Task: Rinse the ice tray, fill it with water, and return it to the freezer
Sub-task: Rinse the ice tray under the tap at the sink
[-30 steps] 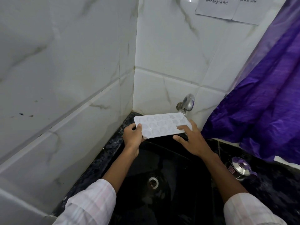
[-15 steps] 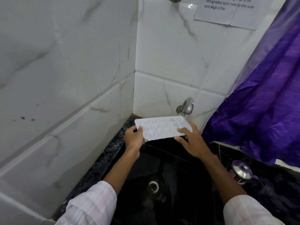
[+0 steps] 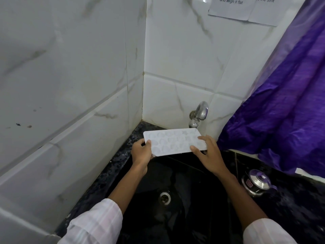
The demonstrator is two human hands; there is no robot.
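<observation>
A white ice tray [image 3: 173, 141] with several shaped cavities is held flat over the black sink [image 3: 184, 199], its far right corner just under the chrome tap [image 3: 199, 113]. My left hand [image 3: 141, 153] grips the tray's left end, thumb on top. My right hand [image 3: 209, 155] holds the right end, thumb and forefinger on the rim. Whether water is running from the tap cannot be made out.
White marble tiles [image 3: 70, 103] form the corner on the left and behind. A purple curtain [image 3: 284, 111] hangs at the right. A small steel pot with a glass lid [image 3: 256, 184] stands on the dark counter right of the sink. The drain [image 3: 165, 198] sits mid-sink.
The tray has stayed level under the tap with both hands keeping their grip; only the camera view shifted slightly.
</observation>
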